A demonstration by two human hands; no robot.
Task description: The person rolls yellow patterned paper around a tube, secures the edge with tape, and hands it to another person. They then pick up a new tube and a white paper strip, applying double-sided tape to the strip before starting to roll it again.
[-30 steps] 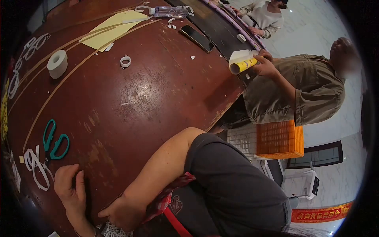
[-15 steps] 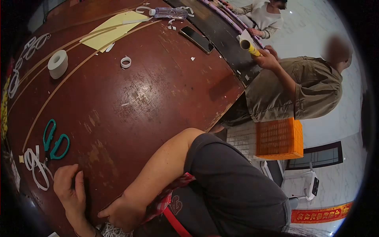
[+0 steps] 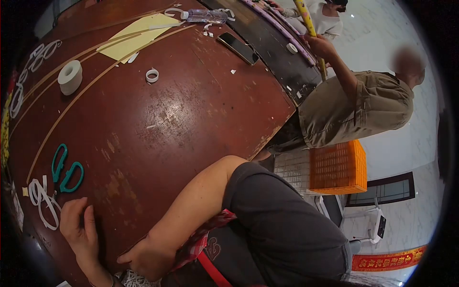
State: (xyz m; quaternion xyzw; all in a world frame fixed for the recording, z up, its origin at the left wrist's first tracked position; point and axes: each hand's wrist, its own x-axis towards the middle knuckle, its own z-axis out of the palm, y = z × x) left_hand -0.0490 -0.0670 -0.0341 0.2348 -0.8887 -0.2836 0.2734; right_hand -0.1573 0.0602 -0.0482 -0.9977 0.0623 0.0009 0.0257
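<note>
My left hand (image 3: 79, 229) rests near the table's lower left, thumb apart from the loosely bent fingers, with nothing in its grasp. Just above it lie teal-handled scissors (image 3: 74, 177), their blades partly hidden by looped white strips (image 3: 40, 203). My right hand (image 3: 150, 260) is down at the table's near edge, beside my body. One digit points left; the other fingers are blurred or turned out of sight. Below that hand is a heap of thin white shreds (image 3: 136, 280).
On the red-brown table (image 3: 191, 115) are a large white tape roll (image 3: 70, 77), a small roll (image 3: 152, 75), yellow paper (image 3: 136, 36), a phone (image 3: 238, 48) and a bottle (image 3: 205, 16). A co-worker (image 3: 356, 105) holds a yellow tube (image 3: 306, 16). Orange crate (image 3: 337, 167) stands behind.
My left hand has shifted slightly left; my right hand is nearly still. The co-worker has raised and swung the yellow tube more upright. A white roll now shows on the dark bench.
</note>
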